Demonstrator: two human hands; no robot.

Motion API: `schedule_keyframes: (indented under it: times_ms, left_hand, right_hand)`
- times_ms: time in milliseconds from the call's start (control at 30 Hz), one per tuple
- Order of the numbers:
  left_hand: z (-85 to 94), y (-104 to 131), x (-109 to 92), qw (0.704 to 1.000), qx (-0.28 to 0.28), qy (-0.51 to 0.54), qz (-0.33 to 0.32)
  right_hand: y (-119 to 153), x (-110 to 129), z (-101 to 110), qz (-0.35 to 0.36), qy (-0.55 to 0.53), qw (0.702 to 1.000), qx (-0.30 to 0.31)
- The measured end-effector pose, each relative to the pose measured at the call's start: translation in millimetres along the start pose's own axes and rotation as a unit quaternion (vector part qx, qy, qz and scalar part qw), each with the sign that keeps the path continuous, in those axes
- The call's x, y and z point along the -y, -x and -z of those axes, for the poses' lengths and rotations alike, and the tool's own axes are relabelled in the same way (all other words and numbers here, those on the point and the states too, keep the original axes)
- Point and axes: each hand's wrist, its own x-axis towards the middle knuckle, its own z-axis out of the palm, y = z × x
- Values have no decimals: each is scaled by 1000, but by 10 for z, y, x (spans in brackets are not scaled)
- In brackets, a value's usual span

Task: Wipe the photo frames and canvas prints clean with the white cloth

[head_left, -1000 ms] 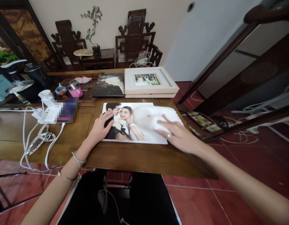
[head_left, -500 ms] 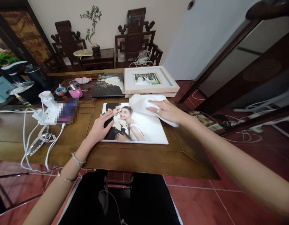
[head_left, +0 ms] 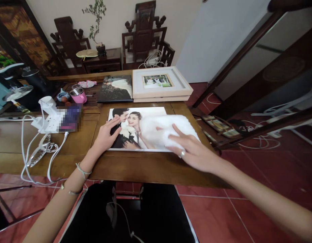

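Note:
A large wedding photo panel [head_left: 132, 140] lies flat on the wooden table [head_left: 135, 165] in front of me. My left hand [head_left: 107, 134] rests on its left edge with the fingers stretched out flat. In my right hand [head_left: 190, 148] is a fluffy white cloth [head_left: 176, 126], bunched under the fingers and pressed against the right part of the panel. The cloth covers that side of the picture and hangs past its right edge. A ring shows on my right hand.
Behind the panel lie a dark photo album [head_left: 115, 88] and a pale framed photo [head_left: 161, 82] on another frame. To the left are a power strip [head_left: 48, 119] with white cables, a silver hair claw [head_left: 41, 148], a pink cup [head_left: 79, 96] and a black kettle [head_left: 35, 79].
My right hand has drawn the white cloth from the panel's top right corner down toward its lower right side. My left hand stays on the left edge. The view has shifted slightly.

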Motion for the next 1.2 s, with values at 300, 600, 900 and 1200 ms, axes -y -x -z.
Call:
schedule_keyframes:
  times_ms: [300,600,900,1200]
  left_hand:
    - [16,-4,9,1000,11,-2,-4]
    - [17,1,23,1000,9,6,-1]
    - [4,-4,-2,1000,2,0,4]
    - [20,4,0,1000,13,-5,-2]
  right_hand:
    - [-18,120,60,51,9,998,21]
    - [-993,-495,103,-7,-10,999,-40]
    - [-188,103,15,64,-17,997,25]
    - [-209,78,17,45,-21,998,40]
